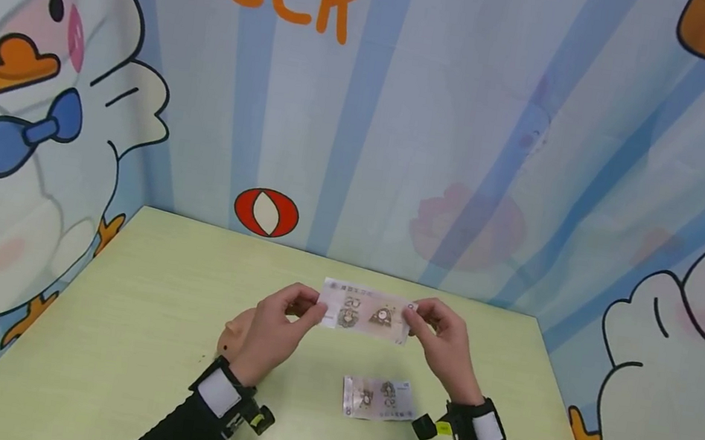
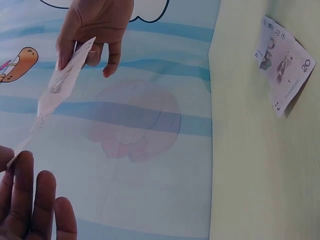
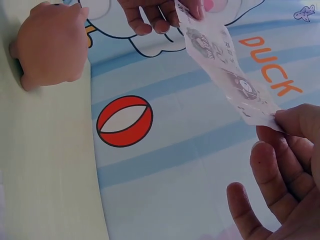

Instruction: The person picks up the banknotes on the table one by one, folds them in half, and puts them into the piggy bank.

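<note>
A pale pink-and-white banknote [image 1: 366, 312] is stretched between both hands above the table. My left hand [image 1: 280, 330] pinches its left end between thumb and fingers, while my right hand [image 1: 445, 346] pinches the right end. In the right wrist view the printed face of the held banknote [image 3: 215, 60] slants between the two hands. A second, creased banknote [image 1: 378, 399] lies on the table below, nearer to me. Behind my left hand stands a pink piggy bank [image 1: 233, 335], mostly hidden in the head view; its rounded body [image 3: 52, 45] shows more fully in the right wrist view.
The pale yellow table [image 1: 139, 340] meets a cartoon duck backdrop [image 1: 390, 143] at its back edge and sides. Each wrist wears a strapped black camera, such as the left wrist camera [image 1: 257, 417]. The piggy bank sits left of the loose banknote.
</note>
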Action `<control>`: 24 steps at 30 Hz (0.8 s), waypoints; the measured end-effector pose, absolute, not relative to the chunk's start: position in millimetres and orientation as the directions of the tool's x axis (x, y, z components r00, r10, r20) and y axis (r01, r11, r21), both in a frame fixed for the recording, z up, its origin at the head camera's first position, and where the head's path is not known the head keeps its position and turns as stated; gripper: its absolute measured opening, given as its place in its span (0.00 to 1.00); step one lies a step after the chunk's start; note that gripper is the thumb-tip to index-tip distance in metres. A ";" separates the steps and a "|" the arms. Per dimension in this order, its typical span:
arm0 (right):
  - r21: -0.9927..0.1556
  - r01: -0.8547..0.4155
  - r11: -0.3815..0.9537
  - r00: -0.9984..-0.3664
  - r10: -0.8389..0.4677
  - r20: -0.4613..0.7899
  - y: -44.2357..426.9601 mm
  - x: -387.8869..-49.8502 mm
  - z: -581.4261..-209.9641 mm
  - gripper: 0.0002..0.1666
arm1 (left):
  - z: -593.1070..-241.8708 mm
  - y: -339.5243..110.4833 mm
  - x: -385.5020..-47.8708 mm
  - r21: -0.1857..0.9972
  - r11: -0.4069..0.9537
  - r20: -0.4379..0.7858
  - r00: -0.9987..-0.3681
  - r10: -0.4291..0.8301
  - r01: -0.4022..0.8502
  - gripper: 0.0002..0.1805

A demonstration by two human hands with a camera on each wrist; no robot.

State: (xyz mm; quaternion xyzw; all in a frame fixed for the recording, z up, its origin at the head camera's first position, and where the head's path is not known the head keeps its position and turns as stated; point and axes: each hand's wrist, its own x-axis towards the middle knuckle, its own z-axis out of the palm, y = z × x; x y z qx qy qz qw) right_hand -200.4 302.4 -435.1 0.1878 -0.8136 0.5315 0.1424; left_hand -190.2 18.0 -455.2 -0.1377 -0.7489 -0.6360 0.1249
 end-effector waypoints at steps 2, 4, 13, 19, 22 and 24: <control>-0.809 -0.460 0.364 -0.887 -0.152 0.436 300.6 -199.9 -436.7 0.05 | -455.4 17.9 -189.3 0.919 0.149 0.365 -0.931 0.032 0.365 0.06; -0.807 -0.463 0.367 -0.885 -0.148 0.441 299.4 -200.0 -438.4 0.05 | -455.5 17.8 -188.8 0.917 0.156 0.368 -0.930 0.017 0.366 0.06; -0.814 -0.443 0.376 -0.894 -0.120 0.431 296.7 -203.2 -443.9 0.06 | -457.9 18.3 -190.9 0.816 0.276 0.533 -0.846 -0.016 0.509 0.03; -0.797 -0.447 0.406 -0.887 -0.088 0.452 293.6 -208.0 -445.0 0.05 | -460.4 18.7 -195.0 0.549 0.510 0.751 -0.658 0.045 0.662 0.04; -0.787 -0.443 0.430 -0.884 -0.062 0.464 291.1 -210.1 -446.2 0.05 | -459.5 18.2 -196.8 0.421 0.597 0.806 -0.583 0.098 0.683 0.05; -0.772 -0.449 0.451 -0.875 -0.046 0.482 288.6 -211.2 -447.6 0.05 | -459.2 17.6 -198.0 0.339 0.639 0.835 -0.534 0.135 0.691 0.05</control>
